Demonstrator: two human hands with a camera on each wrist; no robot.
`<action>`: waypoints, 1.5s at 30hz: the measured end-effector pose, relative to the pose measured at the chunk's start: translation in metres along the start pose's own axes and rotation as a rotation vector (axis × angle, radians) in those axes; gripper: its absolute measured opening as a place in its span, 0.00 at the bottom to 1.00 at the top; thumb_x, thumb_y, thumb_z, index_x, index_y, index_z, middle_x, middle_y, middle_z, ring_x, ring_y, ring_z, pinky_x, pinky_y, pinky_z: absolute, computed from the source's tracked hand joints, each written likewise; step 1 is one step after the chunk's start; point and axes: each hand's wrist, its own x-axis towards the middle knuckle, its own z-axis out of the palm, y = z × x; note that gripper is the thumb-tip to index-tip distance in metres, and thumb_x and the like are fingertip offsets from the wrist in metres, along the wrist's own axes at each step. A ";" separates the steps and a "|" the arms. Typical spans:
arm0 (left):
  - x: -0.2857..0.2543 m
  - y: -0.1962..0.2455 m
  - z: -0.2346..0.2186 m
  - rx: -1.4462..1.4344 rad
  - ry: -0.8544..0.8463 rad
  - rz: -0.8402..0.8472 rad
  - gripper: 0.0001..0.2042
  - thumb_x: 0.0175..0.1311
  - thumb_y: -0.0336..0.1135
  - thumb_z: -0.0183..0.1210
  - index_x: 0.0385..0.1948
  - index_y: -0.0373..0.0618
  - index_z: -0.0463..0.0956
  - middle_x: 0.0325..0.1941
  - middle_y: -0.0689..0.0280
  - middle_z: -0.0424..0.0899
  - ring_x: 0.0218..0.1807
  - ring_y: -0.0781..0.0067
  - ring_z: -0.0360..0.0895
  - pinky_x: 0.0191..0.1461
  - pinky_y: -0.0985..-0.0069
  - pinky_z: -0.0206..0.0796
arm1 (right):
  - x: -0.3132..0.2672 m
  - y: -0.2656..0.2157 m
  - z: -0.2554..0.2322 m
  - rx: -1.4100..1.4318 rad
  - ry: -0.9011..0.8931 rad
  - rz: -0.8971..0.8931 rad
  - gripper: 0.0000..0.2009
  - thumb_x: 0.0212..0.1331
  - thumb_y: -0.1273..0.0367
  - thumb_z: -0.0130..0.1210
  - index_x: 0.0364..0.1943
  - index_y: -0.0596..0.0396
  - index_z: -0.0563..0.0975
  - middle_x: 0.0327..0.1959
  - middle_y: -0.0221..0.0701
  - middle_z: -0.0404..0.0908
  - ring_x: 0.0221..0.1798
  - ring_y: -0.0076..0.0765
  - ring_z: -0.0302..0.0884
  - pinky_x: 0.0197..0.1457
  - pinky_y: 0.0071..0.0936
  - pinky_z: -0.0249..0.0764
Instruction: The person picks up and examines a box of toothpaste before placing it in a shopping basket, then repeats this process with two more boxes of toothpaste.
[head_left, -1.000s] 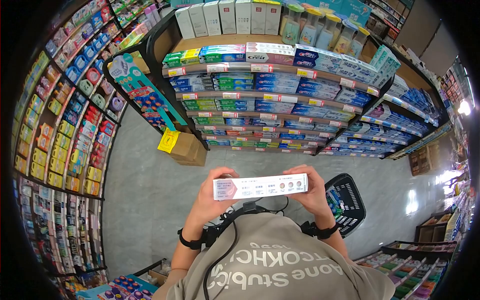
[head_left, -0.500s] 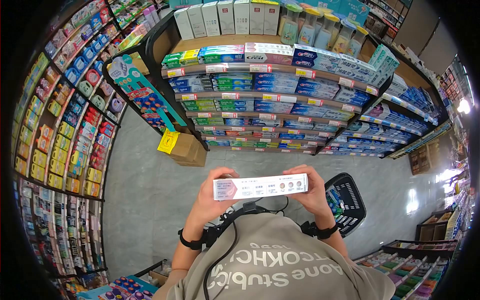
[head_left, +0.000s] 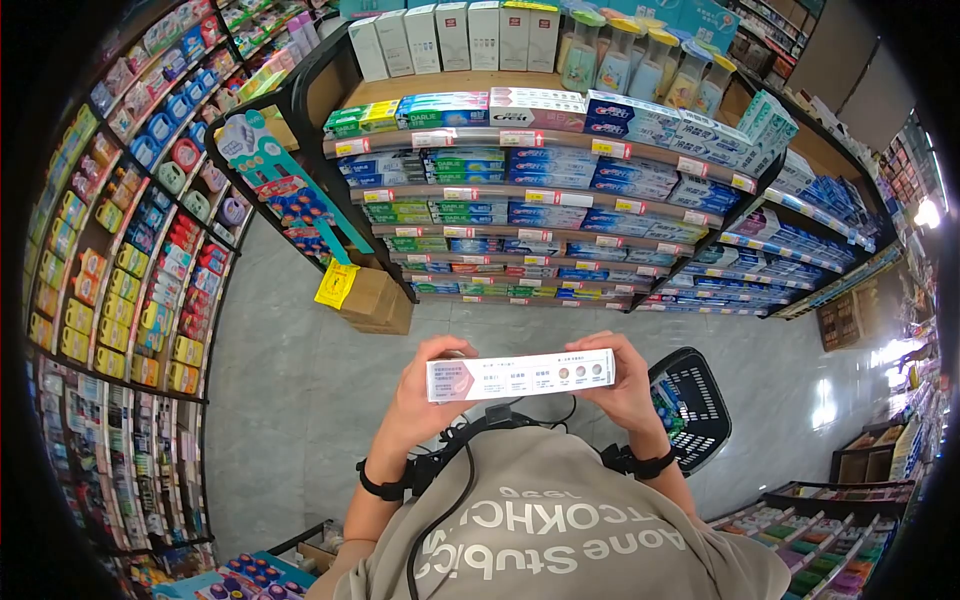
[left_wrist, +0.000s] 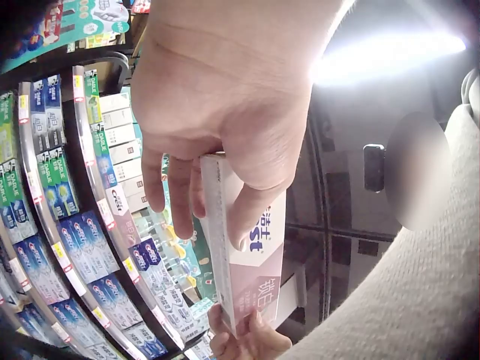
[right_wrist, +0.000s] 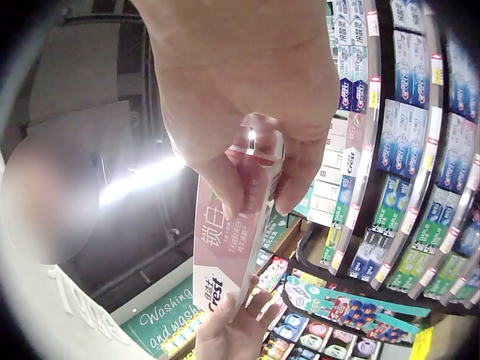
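Observation:
A long white and pink Crest toothpaste box (head_left: 520, 375) is held level in front of the chest, its printed narrow side facing up. The left hand (head_left: 415, 390) grips one end and the right hand (head_left: 624, 380) the other. In the left wrist view, the thumb of the left hand (left_wrist: 217, 135) presses the front of the box (left_wrist: 259, 262), with fingers behind it. The right wrist view has the right hand (right_wrist: 247, 112) pinching its end of the box (right_wrist: 225, 232) between thumb and fingers.
Shelves of toothpaste boxes (head_left: 560, 215) stand ahead. A black basket (head_left: 700, 400) holding packages is by the right forearm. A cardboard box (head_left: 382, 300) with a yellow bag (head_left: 337, 284) sits on the floor. Shelves of bottles (head_left: 130, 255) line the left.

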 end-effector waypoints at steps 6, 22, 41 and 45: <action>0.000 0.000 0.001 -0.017 -0.002 -0.028 0.34 0.47 0.18 0.75 0.59 0.45 0.71 0.51 0.62 0.84 0.47 0.72 0.83 0.52 0.73 0.76 | -0.001 0.002 -0.001 0.001 0.005 0.002 0.26 0.48 0.84 0.72 0.54 0.57 0.76 0.57 0.39 0.81 0.61 0.35 0.79 0.65 0.33 0.76; 0.003 0.001 0.002 0.010 -0.011 0.004 0.34 0.48 0.19 0.75 0.60 0.46 0.70 0.51 0.62 0.84 0.46 0.71 0.83 0.52 0.72 0.76 | 0.000 0.002 -0.002 0.020 0.011 0.006 0.26 0.49 0.83 0.72 0.54 0.57 0.76 0.57 0.39 0.81 0.60 0.35 0.79 0.65 0.33 0.76; 0.000 0.001 -0.001 0.020 0.003 -0.011 0.32 0.48 0.18 0.74 0.58 0.45 0.72 0.50 0.63 0.84 0.47 0.72 0.83 0.52 0.72 0.76 | 0.001 0.001 0.001 0.015 -0.003 0.029 0.26 0.49 0.84 0.71 0.54 0.57 0.75 0.57 0.39 0.80 0.61 0.35 0.79 0.65 0.32 0.76; 0.000 0.001 -0.001 0.013 -0.003 -0.018 0.32 0.49 0.19 0.75 0.58 0.45 0.72 0.51 0.63 0.84 0.47 0.72 0.83 0.52 0.73 0.76 | 0.001 0.001 0.001 0.017 -0.003 0.024 0.27 0.49 0.84 0.71 0.54 0.57 0.75 0.57 0.39 0.80 0.61 0.35 0.79 0.65 0.33 0.76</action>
